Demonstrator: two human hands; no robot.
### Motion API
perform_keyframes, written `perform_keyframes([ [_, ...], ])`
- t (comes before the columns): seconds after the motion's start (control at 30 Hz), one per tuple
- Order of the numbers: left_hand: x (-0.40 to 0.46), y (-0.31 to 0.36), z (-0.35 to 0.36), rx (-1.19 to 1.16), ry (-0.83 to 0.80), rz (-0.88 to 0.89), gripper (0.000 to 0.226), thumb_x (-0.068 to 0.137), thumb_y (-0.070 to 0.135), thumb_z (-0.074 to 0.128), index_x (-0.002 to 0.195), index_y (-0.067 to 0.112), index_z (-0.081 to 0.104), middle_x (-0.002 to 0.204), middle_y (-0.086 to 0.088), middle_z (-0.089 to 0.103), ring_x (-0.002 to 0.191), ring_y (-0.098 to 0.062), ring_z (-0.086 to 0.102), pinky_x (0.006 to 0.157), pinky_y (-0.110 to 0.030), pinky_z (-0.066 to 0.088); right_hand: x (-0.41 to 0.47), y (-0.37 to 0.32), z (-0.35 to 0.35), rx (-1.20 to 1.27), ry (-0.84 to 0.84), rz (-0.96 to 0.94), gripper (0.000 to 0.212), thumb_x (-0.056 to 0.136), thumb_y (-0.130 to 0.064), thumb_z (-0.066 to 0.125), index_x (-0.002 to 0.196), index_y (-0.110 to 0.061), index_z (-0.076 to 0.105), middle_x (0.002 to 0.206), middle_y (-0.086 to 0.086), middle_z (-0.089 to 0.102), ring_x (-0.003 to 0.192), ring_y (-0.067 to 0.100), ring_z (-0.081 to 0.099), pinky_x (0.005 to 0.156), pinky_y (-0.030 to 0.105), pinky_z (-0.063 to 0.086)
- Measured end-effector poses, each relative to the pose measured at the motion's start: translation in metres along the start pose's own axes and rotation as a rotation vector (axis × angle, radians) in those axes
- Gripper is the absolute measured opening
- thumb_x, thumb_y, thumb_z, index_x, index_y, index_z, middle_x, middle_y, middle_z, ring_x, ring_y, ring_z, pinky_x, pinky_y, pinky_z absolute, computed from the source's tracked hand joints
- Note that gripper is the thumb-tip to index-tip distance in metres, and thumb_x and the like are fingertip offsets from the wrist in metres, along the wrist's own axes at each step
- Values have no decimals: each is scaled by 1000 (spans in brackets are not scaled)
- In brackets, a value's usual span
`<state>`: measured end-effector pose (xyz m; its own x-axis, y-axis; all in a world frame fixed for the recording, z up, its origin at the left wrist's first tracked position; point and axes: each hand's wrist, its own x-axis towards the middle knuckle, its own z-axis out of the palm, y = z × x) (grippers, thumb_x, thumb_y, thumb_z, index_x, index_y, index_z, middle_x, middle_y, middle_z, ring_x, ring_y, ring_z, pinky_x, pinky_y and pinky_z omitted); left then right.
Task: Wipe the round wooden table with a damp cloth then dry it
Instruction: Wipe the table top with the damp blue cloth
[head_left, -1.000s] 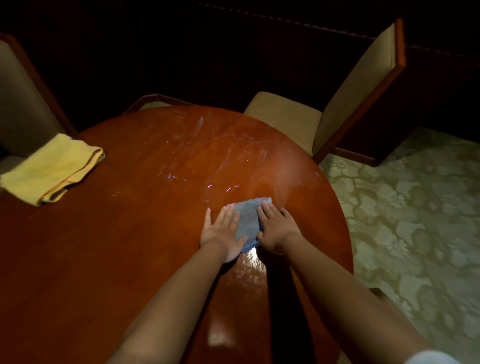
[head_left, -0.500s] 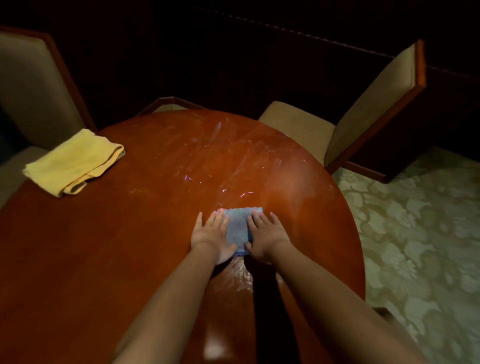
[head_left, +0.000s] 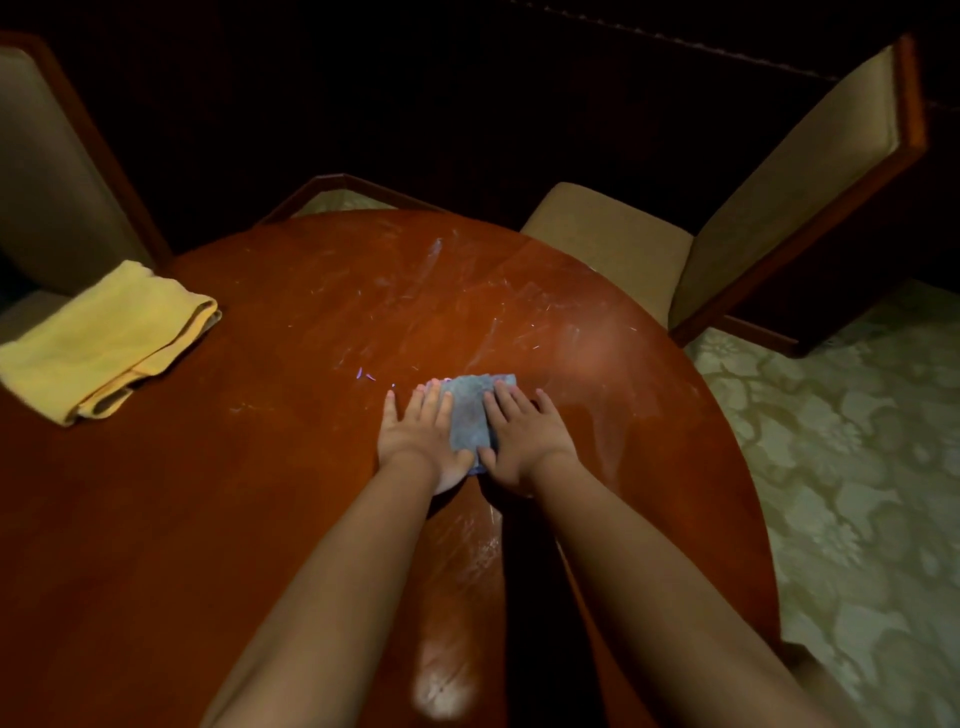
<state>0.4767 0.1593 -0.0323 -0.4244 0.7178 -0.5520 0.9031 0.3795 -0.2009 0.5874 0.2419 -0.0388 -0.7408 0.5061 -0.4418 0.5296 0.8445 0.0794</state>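
Head view: both hands (head_left: 470, 434) press blue cloth (head_left: 471, 415) near table (head_left: 260, 519) edge.

A small folded blue cloth (head_left: 471, 415) lies flat right of centre on the round reddish-brown wooden table (head_left: 249, 467), whose far half shows pale streaks. A folded yellow towel (head_left: 104, 343) rests at its far-left edge.

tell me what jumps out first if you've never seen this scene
Two hands, the left hand and right hand, press flat side by side on a small blue cloth near the middle of the round wooden table. A folded yellow towel lies at the table's far left edge. Pale smears streak the wood beyond the cloth.
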Motion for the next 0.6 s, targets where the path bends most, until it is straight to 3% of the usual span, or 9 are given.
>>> perform_keyframes([
  [0.6,-82,15,41,-56,-47,52,78,95,57,19,149,14,-18,156,-7,-24,144,-25,-20,115,-54,-7,-90,-41,28,74,-68,50,73,99,-48,24,152,-10,-8,160,10,-11,147,23,-10,117,47,2],
])
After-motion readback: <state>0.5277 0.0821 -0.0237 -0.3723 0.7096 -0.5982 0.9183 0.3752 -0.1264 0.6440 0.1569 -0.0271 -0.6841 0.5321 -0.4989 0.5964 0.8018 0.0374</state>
